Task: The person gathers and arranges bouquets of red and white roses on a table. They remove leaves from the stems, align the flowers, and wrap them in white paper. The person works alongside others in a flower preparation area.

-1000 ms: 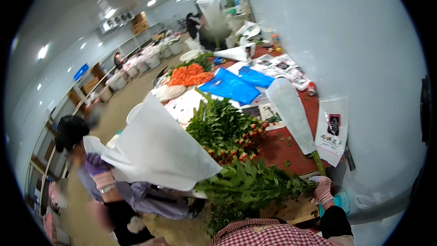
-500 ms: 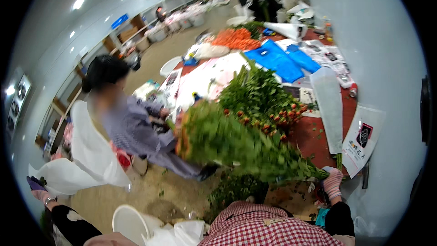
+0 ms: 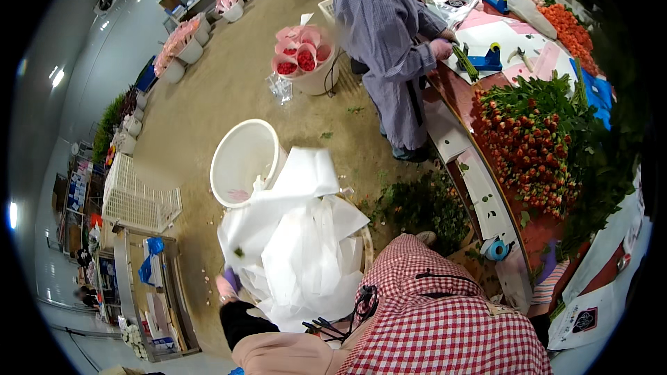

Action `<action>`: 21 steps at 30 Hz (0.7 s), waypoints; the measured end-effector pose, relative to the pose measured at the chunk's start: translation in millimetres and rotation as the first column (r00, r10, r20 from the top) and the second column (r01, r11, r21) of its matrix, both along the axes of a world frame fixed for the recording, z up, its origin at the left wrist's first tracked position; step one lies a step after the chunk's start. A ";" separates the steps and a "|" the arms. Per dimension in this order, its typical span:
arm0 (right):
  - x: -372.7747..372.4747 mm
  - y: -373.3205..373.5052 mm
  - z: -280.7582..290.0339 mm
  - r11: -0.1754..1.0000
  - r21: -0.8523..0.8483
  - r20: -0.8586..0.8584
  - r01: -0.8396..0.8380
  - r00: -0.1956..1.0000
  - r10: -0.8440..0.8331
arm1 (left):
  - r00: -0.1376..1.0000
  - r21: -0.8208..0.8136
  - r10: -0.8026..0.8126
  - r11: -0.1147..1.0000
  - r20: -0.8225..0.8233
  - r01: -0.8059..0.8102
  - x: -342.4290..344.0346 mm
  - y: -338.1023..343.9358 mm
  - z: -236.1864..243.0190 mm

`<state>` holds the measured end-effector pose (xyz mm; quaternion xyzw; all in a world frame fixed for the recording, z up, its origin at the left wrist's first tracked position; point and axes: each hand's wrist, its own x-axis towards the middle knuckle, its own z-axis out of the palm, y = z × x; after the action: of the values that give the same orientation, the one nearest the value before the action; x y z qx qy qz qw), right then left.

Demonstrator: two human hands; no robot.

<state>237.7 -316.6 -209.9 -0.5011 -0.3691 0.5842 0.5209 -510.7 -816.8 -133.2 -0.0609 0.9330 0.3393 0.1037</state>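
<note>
My left hand (image 3: 228,285), in a pink and purple glove, is at the left edge of a heap of crumpled white wrapping sheets (image 3: 299,250). Its fingers are too small and partly hidden to show a grip. The heap fills a round tub in front of me. At the lower right, my right hand (image 3: 549,278), in a striped glove with purple, is closed at the stem end of a dark, blurred leafy flower bunch (image 3: 597,215). Beside that bunch, red-orange roses (image 3: 531,156) with green leaves lie on the red table (image 3: 538,236).
A person in a striped smock (image 3: 389,48) stands at the table by a blue tape dispenser (image 3: 490,61). A white bucket (image 3: 243,160) stands beyond the sheets. Cut leaves (image 3: 431,208) litter the floor by the table leg. A white crate (image 3: 139,198) is at left.
My view has swung left and down. My left hand has lowered from holding a white sheet out at the left to beside the heap. The leafy bunch now lies at the view's right rim.
</note>
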 end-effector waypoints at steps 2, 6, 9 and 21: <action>6.0 3.3 -4.7 0.981 -0.120 -0.534 -0.153 0.843 0.067 | 0.941 -0.011 0.339 0.941 -0.016 -0.339 47.6 -76.7 -53.6; 18.2 -27.2 -20.1 0.934 -0.327 -0.388 -0.144 0.922 0.006 | 0.838 -0.696 -0.113 0.504 0.534 0.512 59.4 -96.2 -30.8; -14.9 -37.4 2.4 0.956 0.086 0.338 0.281 0.894 -0.294 | 0.852 -0.808 -0.344 0.311 0.395 0.500 -11.6 -80.3 -7.4; -75.3 -113.0 79.6 0.863 -0.448 -0.339 0.235 0.848 -0.407 | 0.204 0.518 -0.967 0.255 0.153 0.817 148.5 525.9 -22.9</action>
<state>162.4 -429.6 -130.4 -0.5115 -0.0326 0.6424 0.5698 -362.3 -291.0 -156.1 0.4418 0.6639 0.3358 0.5013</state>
